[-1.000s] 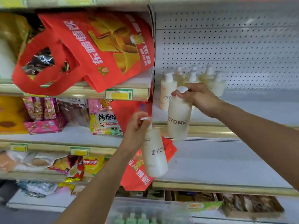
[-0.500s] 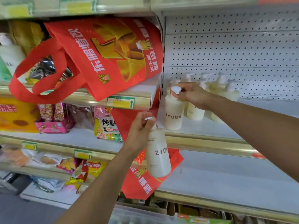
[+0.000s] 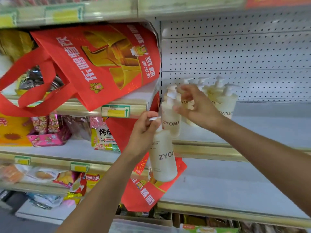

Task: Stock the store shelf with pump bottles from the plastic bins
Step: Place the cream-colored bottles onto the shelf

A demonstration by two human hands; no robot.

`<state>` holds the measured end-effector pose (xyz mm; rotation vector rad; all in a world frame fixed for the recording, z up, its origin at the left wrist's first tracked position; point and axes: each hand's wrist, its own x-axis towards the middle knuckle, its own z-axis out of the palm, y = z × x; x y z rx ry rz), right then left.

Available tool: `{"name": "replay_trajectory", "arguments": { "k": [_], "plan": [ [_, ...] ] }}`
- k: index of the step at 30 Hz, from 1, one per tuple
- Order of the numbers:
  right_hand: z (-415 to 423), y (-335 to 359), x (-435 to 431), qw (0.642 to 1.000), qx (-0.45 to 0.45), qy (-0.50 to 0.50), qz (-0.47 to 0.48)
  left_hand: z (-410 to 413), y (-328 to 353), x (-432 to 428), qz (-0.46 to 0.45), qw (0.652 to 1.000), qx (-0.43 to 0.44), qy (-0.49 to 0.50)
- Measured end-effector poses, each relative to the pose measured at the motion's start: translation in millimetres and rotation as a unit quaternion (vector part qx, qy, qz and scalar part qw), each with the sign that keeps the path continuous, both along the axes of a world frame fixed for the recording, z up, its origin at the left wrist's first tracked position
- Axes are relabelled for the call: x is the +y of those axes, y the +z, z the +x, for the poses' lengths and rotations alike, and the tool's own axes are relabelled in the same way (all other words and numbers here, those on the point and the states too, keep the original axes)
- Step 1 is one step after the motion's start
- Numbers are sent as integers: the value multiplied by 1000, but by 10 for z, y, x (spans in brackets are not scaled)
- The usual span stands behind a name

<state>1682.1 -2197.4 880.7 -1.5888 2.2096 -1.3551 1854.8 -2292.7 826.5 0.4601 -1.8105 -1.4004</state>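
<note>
My left hand (image 3: 145,130) grips the pump neck of a cream ZYOME pump bottle (image 3: 162,157), which hangs in front of the shelf edge. On the white shelf (image 3: 269,130) stands another ZYOME bottle (image 3: 171,120) at the front left. My right hand (image 3: 196,106) hovers just right of it with fingers spread and holds nothing. Behind that hand stand several more cream pump bottles (image 3: 225,100), partly hidden by it.
A red tote bag (image 3: 101,64) lies on the left shelf and overhangs its edge. Snack packets (image 3: 102,135) fill the lower left shelves. A white shelf (image 3: 235,185) runs below the bottles. A clear plastic bin (image 3: 139,226) shows at the bottom edge.
My right hand set its bottle on the shelf's front left and let go, fingers now spread. My left hand has kept hold of its bottle and raised it slightly.
</note>
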Motion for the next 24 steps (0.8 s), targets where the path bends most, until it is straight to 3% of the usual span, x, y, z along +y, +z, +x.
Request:
{"name": "replay_trajectory", "arguments": {
  "k": [4, 7, 11, 14, 18, 21, 24],
  "plan": [
    [209, -269, 444, 964, -144, 128, 185, -148, 239, 105, -12, 999, 12, -38],
    [243, -379, 493, 960, -186, 157, 139, -326, 352, 219, -18, 997, 40, -64],
    [115, -382, 533, 978, -189, 78, 47, -547, 422, 283, -48, 994, 58, -80],
    [-85, -389, 549, 979, -201, -14, 6, -647, 411, 153, -137, 989, 50, 11],
    [-309, -420, 435, 974, -188, -124, -19, -750, 296, -45, -261, 951, -53, 156],
    [-397, -495, 322, 969, -195, -153, -14, -880, 214, -104, -252, 943, -143, 161],
    [-430, -588, 241, 968, -196, -157, -6, -961, 166, -163, -246, 942, -172, 149]
  ]
}}
